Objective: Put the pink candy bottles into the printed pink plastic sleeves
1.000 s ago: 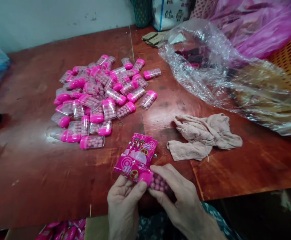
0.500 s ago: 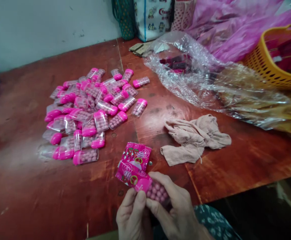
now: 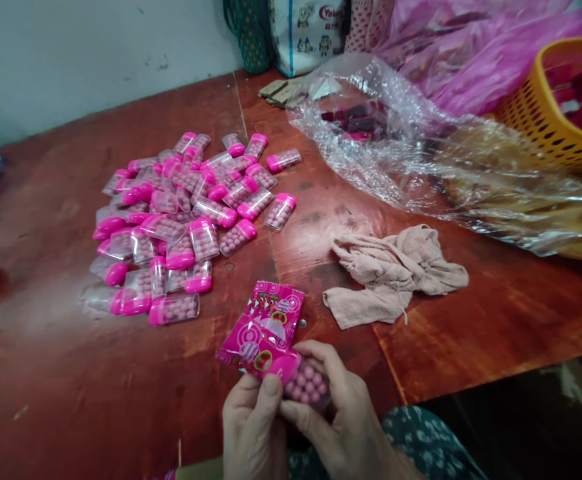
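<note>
My right hand (image 3: 343,413) is closed around a small clear candy container (image 3: 308,385) full of pink balls, its pink cap pointing left. My left hand (image 3: 255,417) pinches the lower edge of a shiny pink printed wrapper (image 3: 251,340) with thumb and fingers, right against the cap. Whether the cap end sits inside the wrapper or only touches it, I cannot tell. Behind the held wrapper, another pink printed wrapper (image 3: 278,300) seems to lie on the table. A heap of similar candy containers (image 3: 181,230) with pink caps spreads over the table to the left.
A crumpled beige cloth (image 3: 395,273) lies right of the wrappers on the red-brown table (image 3: 71,387). Clear plastic sheeting (image 3: 391,167) stretches across the right side, beside a yellow basket (image 3: 525,120). Bags (image 3: 305,37) stand at the back by the wall.
Both hands have shifted slightly left with the container and wrapper. The held wrapper now extends farther left and shows more of its printed face. The heap is unchanged.
</note>
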Motion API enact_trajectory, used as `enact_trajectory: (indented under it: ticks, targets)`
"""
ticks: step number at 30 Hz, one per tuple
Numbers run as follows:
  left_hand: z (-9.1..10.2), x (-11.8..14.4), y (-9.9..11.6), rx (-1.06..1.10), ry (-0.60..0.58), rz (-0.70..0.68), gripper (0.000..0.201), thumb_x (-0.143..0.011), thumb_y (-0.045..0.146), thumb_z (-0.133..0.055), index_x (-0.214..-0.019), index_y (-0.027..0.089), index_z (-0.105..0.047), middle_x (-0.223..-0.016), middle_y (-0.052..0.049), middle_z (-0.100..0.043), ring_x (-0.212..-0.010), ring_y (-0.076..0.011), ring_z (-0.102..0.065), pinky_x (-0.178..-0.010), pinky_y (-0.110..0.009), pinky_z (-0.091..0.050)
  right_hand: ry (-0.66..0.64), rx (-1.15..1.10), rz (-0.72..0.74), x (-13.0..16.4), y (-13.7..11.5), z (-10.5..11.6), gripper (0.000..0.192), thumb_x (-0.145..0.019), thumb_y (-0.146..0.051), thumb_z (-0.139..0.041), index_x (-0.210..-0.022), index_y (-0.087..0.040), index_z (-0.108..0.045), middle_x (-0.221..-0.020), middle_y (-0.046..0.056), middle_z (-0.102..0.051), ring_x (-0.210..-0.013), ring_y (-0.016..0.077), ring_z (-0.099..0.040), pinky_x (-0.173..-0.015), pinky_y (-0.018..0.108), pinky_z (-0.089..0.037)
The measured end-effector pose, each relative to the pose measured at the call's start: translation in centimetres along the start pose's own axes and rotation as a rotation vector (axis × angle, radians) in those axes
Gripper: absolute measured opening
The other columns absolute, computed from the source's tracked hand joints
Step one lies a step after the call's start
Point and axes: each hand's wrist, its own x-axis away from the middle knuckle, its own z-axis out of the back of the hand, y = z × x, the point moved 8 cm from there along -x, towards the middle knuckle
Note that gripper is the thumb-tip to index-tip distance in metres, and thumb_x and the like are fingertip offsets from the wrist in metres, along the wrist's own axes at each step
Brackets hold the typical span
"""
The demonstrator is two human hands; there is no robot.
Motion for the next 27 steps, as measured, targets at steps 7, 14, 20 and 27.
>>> enact_trajectory:
  ticks: [7,14,20,27]
  targets:
    - [-0.4,1.0,-0.4,0.002,0.04,-0.017,0.025,-0.054,0.032,-0.079,-0.069,0.015,-0.07,-0.056,-0.002,-0.065,-0.039,-0.0088,-0.051,-0.049,-0.023,-0.05,0.022,-0.083,-0.051,0.5,1.3,-0.8,0.044,-0.085,-0.035,-0.049,-0.125,-0.02,-0.038,-0.098,0.006,-0.066,-0.079,0.0167,-0.066,-0.069,0.023,-0.052]
    - [-0.1,1.1,-1.0,0.009,0.03,0.053,0.022,-0.049,0.025,-0.082,-0.063,0.014,-0.069,-0.059,-0.005,-0.067,-0.049,-0.0145,-0.061,-0.051,-0.023,-0.051,0.003,-0.122,-0.039,0.6,0.8,-0.7,0.049,-0.085,-0.032,-0.051,-0.129,-0.021,-0.034,-0.099,0.006,-0.065,-0.084,0.0173,-0.064,-0.078,0.027,-0.05]
    - [0.1,0.6,0.4,0.008,0.055,0.041,0.025,-0.057,0.031,-0.077,-0.072,0.013,-0.068,-0.053,0.0,-0.06,-0.036,-0.0083,-0.048,-0.029,-0.015,-0.035,-0.103,-0.244,-0.114,0.6,0.2,-1.4,0.041,-0.086,-0.039,-0.051,-0.122,-0.021,-0.041,-0.072,0.0,-0.061,-0.053,0.012,-0.059,-0.046,0.019,-0.047]
    - [-0.6,1.4,-1.5,0.096,0.033,0.097,0.028,-0.051,0.031,-0.082,-0.056,0.012,-0.063,-0.036,0.007,-0.042,-0.032,-0.0006,-0.033,-0.035,-0.011,-0.03,0.082,-0.162,-0.045,0.3,-0.7,-0.3,0.038,-0.088,-0.036,-0.048,-0.122,-0.021,-0.041,-0.085,0.003,-0.07,-0.079,0.0161,-0.067,-0.069,0.021,-0.052]
